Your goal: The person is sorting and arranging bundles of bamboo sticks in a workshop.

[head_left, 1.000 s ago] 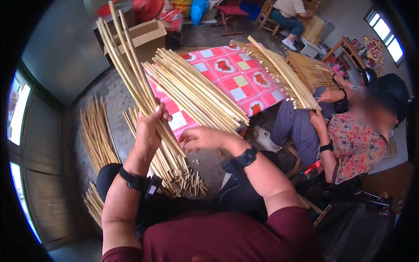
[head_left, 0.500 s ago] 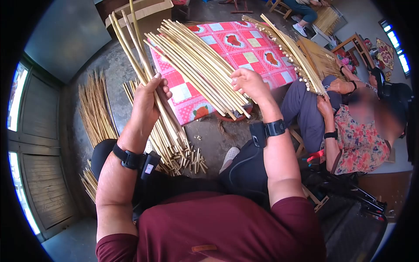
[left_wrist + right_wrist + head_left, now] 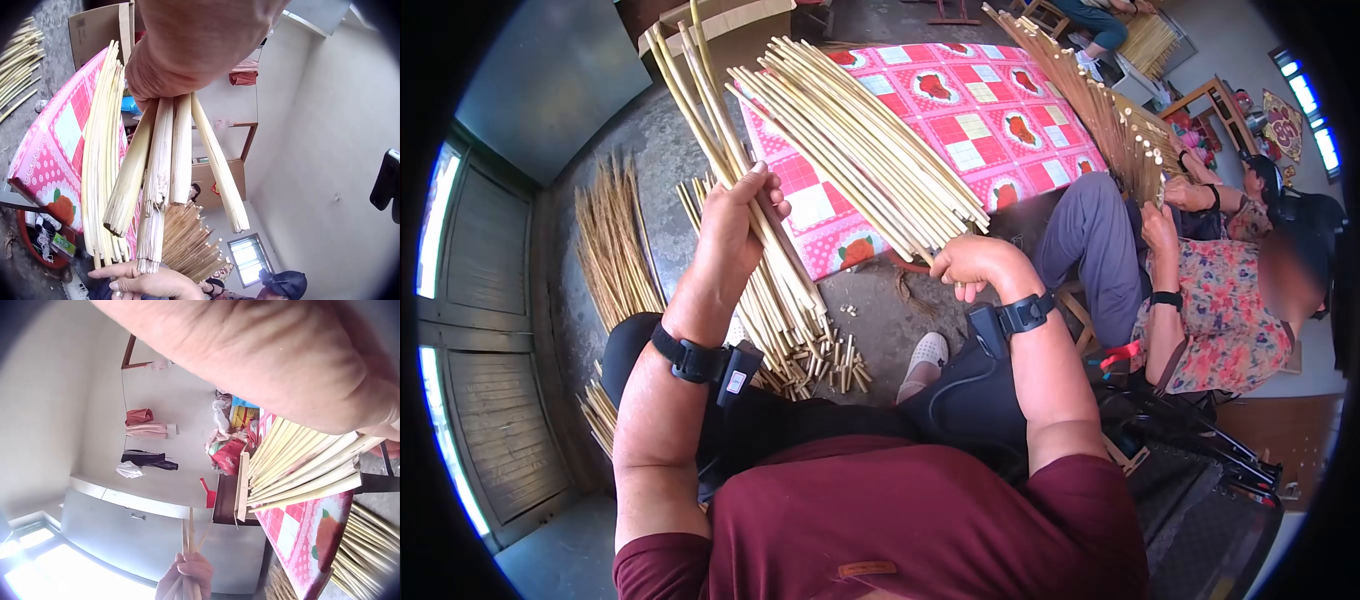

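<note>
In the head view my left hand grips several long pale stalks, slanting from upper left to lower right; their cut ends hang below that hand in the left wrist view. A spread row of similar stalks lies across the near left part of the table. At the row's near ends, my right hand has thumb and fingers on a stalk end, pinching it. In the right wrist view the right hand partly hides the row, with the left hand farther off.
A pink patterned cloth covers the table. Stalks and short cut pieces lie on the floor by my legs, with a brushy bundle at left. A cardboard box stands behind. Another person sits at right, holding a bundle.
My right hand has moved down from above the row to its near ends, its fingers closing there. My left hand keeps its grip. The other person's bundle has shifted right, away from the table.
</note>
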Available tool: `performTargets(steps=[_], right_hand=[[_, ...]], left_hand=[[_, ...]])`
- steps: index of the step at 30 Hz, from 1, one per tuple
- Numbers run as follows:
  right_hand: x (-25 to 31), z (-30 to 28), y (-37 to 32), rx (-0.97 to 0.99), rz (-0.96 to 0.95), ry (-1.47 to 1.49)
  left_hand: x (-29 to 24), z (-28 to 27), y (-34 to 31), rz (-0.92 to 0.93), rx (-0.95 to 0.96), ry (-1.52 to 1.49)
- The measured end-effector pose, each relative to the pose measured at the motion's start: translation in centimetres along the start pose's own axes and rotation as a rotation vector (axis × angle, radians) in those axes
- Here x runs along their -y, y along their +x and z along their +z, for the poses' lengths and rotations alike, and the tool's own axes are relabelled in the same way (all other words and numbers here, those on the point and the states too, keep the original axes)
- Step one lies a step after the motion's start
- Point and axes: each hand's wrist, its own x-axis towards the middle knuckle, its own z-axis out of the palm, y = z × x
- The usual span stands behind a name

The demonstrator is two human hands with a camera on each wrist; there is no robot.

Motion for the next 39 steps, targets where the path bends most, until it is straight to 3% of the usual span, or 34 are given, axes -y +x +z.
performTargets(steps=[8, 14, 18, 24, 31, 34, 37, 39], right_hand=[[-0.5, -0.4, 0.5, -0.167, -0.134, 0.022], [0.9, 1.9, 2.8, -0.789, -0.398, -0.145], [3.3, 3.3, 2.2, -0.769, -0.452, -0.219], [4.4, 5.0, 3.5, -0.857, -0.436, -0.411], [5.8, 5.1, 3.3, -0.83, -0.363, -0.449], [6.1, 4.6, 2.9, -0.789, -0.401, -0.358], [6.1, 4.1, 2.5, -0.747, -0.493, -0.081], [6.0, 3.7, 1.8, -0.53, -0.615, 0.237]], left_hand=[[0.6, -0.1, 0.0, -0.017, -0.002, 0.034], [0.8, -0.1, -0.6, -0.011, 0.016, 0.048], [0.9, 0.3, -1.2, 0.026, -0.016, 0.051], [1.0, -0.3, -1.7, 0.029, -0.003, 0.052], [1.0, -1.2, -1.1, 0.066, -0.051, -0.028], [0.8, -1.3, -1.0, 0.078, -0.07, -0.012], [0.8, -1.4, -1.1, 0.073, -0.053, -0.008], [1.0, -1.2, -1.7, 0.056, -0.044, -0.007]])
